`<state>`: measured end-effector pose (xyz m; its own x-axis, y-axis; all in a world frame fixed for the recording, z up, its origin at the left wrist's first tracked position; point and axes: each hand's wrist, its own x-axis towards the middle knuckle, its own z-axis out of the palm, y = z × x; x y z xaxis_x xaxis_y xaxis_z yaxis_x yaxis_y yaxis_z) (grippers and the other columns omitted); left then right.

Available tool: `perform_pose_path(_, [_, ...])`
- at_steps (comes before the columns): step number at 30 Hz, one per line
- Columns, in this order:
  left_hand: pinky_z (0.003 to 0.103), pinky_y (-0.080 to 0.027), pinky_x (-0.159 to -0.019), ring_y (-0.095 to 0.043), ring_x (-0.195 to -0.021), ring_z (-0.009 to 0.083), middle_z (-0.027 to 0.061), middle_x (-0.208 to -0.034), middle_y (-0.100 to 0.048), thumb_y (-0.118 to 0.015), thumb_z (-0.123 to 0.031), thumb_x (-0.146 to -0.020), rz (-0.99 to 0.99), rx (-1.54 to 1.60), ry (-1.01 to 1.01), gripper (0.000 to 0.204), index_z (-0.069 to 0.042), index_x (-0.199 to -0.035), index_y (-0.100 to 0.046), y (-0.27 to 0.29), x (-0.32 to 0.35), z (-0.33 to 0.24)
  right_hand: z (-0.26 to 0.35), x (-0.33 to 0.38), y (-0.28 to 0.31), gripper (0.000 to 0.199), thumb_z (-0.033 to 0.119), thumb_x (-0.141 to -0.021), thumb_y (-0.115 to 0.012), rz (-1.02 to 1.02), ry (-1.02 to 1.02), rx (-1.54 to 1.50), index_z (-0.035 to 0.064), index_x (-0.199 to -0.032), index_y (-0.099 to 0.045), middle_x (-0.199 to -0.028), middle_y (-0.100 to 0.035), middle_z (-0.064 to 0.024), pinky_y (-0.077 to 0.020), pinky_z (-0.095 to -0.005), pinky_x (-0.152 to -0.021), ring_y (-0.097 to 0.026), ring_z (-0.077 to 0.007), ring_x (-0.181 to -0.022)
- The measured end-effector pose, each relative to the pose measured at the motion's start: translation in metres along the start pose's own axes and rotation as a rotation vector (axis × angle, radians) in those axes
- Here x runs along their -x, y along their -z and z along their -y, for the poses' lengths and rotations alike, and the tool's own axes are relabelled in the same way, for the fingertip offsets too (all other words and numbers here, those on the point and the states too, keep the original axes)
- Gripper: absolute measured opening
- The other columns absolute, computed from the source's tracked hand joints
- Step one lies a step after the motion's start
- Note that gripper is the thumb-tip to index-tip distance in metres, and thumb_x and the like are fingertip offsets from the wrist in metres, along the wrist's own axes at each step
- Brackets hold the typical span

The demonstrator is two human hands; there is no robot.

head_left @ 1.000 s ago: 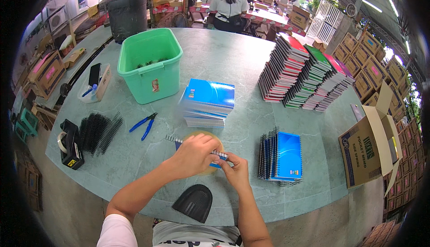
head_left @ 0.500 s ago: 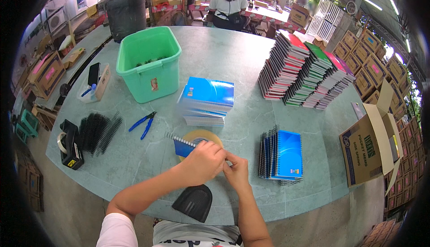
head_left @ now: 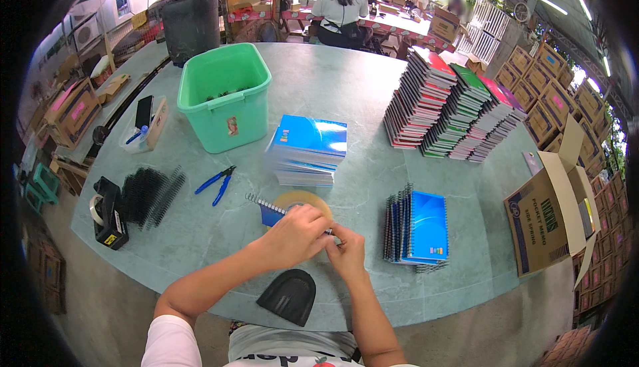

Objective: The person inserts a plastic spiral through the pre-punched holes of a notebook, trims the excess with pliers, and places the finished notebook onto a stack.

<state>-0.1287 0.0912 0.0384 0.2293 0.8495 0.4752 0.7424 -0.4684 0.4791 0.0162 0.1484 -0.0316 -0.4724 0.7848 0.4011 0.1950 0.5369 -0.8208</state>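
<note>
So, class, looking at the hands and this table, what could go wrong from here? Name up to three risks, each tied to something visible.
1. The coil sticks out past one end of the blue notebook, so it might snag or bend.
2. The left hand and right hand work close together, so fingers could slip.
3. The tall red notebook stack looks uneven; a knock might topple it.

1. The head view looks down from the wearer's own head, through the left of two paired fisheye cameras, across the table (head_left: 479, 234).
2. It faces forward: the wearer's shirt (head_left: 286, 350) fills the lower edge, a seated co-worker (head_left: 341, 8) the far top.
3. The left hand (head_left: 297, 235) and right hand (head_left: 347, 250) are near, below centre.
4. Straight edges bow toward its dark rim.
</note>
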Motion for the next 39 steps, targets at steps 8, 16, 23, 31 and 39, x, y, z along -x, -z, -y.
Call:
perform_pose_path(8, [0.041, -0.044, -0.077, -0.054, -0.087, 0.0333, 0.0156, -0.088, -0.056, -0.063, -0.002, -0.070, 0.081, -0.054, 0.025, 0.022, 0.001, -0.092, -0.058, 0.001, -0.005, -0.005, 0.001, 0.000, -0.001, 0.011, 0.014, -0.078, -0.064, -0.019, 0.027, 0.010, 0.0023, -0.078, -0.062, -0.069, -0.059, -0.0160, -0.0441, -0.0384, -0.055, -0.057, -0.0337, -0.061])
perform_pose_path(16, [0.039, -0.044, -0.074, -0.053, -0.085, 0.0332, 0.0150, -0.083, -0.053, -0.062, -0.001, -0.068, -0.013, -0.082, -0.022, 0.019, 0.001, -0.086, -0.056, -0.006, -0.004, 0.000, -0.010, 0.002, -0.007, 0.013, 0.011, -0.077, -0.064, -0.044, 0.012, 0.011, 0.0009, -0.072, -0.057, -0.067, -0.057, -0.0166, -0.0430, -0.0379, -0.053, -0.056, -0.0333, -0.060])
perform_pose_path(23, [0.038, -0.044, -0.074, -0.054, -0.089, 0.0308, 0.0131, -0.089, -0.057, -0.066, -0.006, -0.069, -0.003, -0.186, 0.032, 0.022, -0.004, -0.089, -0.059, 0.006, -0.004, 0.001, 0.000, 0.001, -0.005, 0.012, 0.012, -0.078, -0.066, 0.005, -0.033, -0.040, 0.0013, -0.082, -0.063, -0.071, -0.061, -0.0151, -0.0473, -0.0347, -0.059, -0.060, -0.0266, -0.063])
perform_pose_path(31, [0.042, -0.046, -0.064, -0.058, -0.072, 0.0318, 0.0119, -0.075, -0.058, -0.068, -0.010, -0.069, -0.048, -0.334, 0.418, 0.019, -0.004, -0.084, -0.058, 0.039, 0.031, 0.014, -0.002, -0.005, -0.003, 0.031, 0.020, -0.082, -0.068, -0.311, -0.186, -0.268, 0.0019, -0.107, -0.060, -0.102, -0.063, -0.0085, -0.0476, -0.0293, -0.078, -0.059, -0.0161, -0.096])
perform_pose_path(39, [0.038, -0.048, -0.075, -0.055, -0.092, 0.0301, 0.0164, -0.105, -0.053, -0.070, -0.015, -0.073, -0.192, 0.037, -0.132, 0.030, -0.005, -0.100, -0.060, 0.014, 0.013, -0.049, 0.046, -0.018, 0.068, 0.056, 0.018, -0.082, -0.068, -0.254, -0.124, -0.472, -0.0009, -0.127, -0.041, -0.111, -0.056, -0.0096, -0.0445, -0.0279, -0.085, -0.054, -0.0144, -0.097])
